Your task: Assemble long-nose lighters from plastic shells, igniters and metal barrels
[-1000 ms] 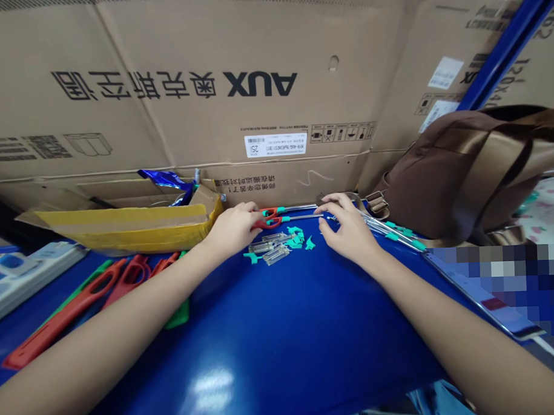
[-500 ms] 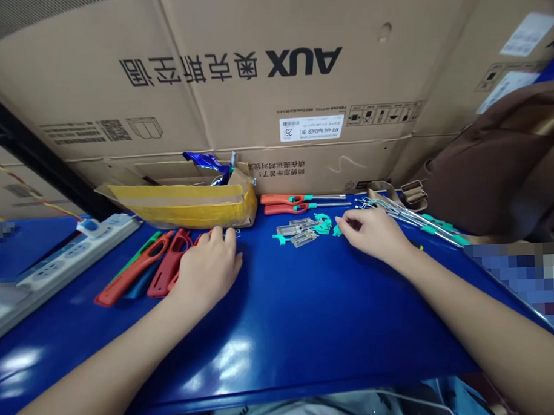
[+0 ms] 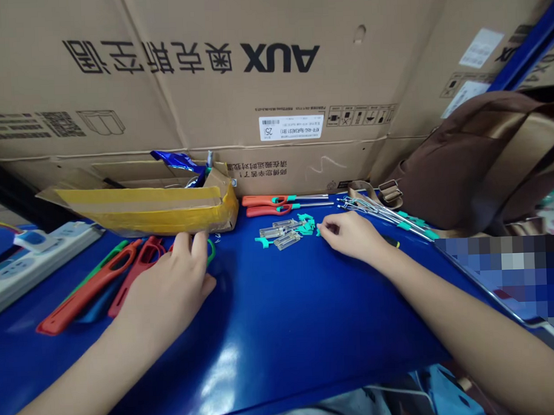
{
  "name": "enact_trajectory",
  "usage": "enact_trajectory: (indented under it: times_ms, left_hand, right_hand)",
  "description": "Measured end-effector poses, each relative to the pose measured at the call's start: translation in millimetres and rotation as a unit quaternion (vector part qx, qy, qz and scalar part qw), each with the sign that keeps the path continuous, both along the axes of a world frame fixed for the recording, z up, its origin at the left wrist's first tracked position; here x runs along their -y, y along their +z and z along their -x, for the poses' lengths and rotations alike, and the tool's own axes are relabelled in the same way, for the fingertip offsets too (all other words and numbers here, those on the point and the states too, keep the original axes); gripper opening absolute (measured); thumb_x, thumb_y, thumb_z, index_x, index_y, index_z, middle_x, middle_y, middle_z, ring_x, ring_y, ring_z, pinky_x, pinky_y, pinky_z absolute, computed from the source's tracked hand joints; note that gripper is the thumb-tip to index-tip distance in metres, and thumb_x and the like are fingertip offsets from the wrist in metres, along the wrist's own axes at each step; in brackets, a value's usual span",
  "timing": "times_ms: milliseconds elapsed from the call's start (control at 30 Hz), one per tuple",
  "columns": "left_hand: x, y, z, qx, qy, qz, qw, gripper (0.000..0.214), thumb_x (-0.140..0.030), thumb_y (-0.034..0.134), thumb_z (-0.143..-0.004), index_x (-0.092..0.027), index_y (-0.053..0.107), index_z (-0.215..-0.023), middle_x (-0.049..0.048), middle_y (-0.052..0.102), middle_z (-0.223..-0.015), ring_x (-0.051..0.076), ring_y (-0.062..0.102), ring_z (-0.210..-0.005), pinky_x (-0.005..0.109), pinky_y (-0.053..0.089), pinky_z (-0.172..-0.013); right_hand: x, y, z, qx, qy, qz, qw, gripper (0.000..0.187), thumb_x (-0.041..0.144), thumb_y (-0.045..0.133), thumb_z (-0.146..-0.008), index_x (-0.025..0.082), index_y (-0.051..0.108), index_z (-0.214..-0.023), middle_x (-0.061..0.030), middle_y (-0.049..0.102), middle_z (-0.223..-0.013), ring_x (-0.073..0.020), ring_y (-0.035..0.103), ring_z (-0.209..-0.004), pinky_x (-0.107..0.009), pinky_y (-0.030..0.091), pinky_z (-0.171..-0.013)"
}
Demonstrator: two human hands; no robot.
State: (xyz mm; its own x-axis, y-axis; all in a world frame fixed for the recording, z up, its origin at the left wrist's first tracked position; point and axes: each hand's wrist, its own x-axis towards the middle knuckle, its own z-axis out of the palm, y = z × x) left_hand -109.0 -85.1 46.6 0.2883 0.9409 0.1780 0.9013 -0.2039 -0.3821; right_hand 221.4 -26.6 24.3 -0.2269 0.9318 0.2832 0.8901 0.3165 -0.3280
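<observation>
My left hand (image 3: pixel 175 280) is over the left pile of lighter handles, fingers curled down round a green lighter handle (image 3: pixel 211 252), whose looped end shows past them. Beside it lie an orange lighter handle (image 3: pixel 87 293) and a red lighter handle (image 3: pixel 138 267). My right hand (image 3: pixel 348 236) is closed in a pinch at a small teal plastic piece (image 3: pixel 319 230). Left of those fingertips are a heap of teal pieces (image 3: pixel 307 223) and several clear fuel tanks (image 3: pixel 284 232). Two assembled orange-red lighters (image 3: pixel 265 206) with metal tubes lie behind.
A yellow-taped carton (image 3: pixel 145 209) with a blue wrapper stands at back left, near a white power strip (image 3: pixel 42 258). Metal lighter tubes (image 3: pixel 381 213) with teal ends lie at right, before a brown bag (image 3: pixel 452 159). A large cardboard sheet (image 3: pixel 186 101) backs the blue table (image 3: pixel 272 316).
The view has shifted right, so things appear farther left. My left hand has turned slightly over the handles, showing more of the green loop. My right hand keeps its pinch beside the teal pieces.
</observation>
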Motion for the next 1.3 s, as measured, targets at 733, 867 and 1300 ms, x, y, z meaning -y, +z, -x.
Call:
enact_trajectory:
  times_ms: [733, 867, 1300]
  left_hand:
    - [-1.5, -55.9, -41.6, 0.443, -0.294, 0.157, 0.832, 0.032, -0.027, 0.066, -0.093, -0.027, 0.052, -0.122, 0.0033, 0.063, -0.114, 0.020, 0.065, -0.106, 0.034, 0.055, -0.093]
    - [-7.1, -60.9, -39.6, 0.482, -0.251, 0.171, 0.822, 0.041, -0.028, 0.071, -0.087, -0.028, 0.056, -0.125, -0.0003, 0.069, -0.102, 0.018, 0.070, -0.092, 0.032, 0.058, -0.084]
    - [-9.3, -58.0, -40.7, 0.542, -0.206, 0.207, 0.788, 0.056, -0.032, 0.079, -0.081, -0.028, 0.055, -0.131, -0.0016, 0.074, -0.099, 0.019, 0.072, -0.090, 0.034, 0.058, -0.087]
  right_hand:
    - [23.1, 1.1, 27.2, 0.063, 0.349, 0.038, 0.934, 0.041, 0.058, 0.074, -0.085, 0.019, 0.062, -0.087, -0.0018, 0.064, -0.084, -0.0184, 0.057, -0.079, -0.030, 0.042, -0.070]
    - [23.8, 3.0, 24.7, 0.064, 0.327, 0.068, 0.940, 0.040, 0.056, 0.076, -0.083, 0.019, 0.060, -0.087, -0.0009, 0.063, -0.084, -0.0168, 0.056, -0.075, -0.028, 0.037, -0.064]
    - [22.6, 6.4, 20.0, -0.016, 0.306, 0.107, 0.946, 0.026, 0.040, 0.077, -0.086, 0.018, 0.068, -0.096, -0.0016, 0.068, -0.088, -0.0160, 0.062, -0.078, -0.028, 0.046, -0.072]
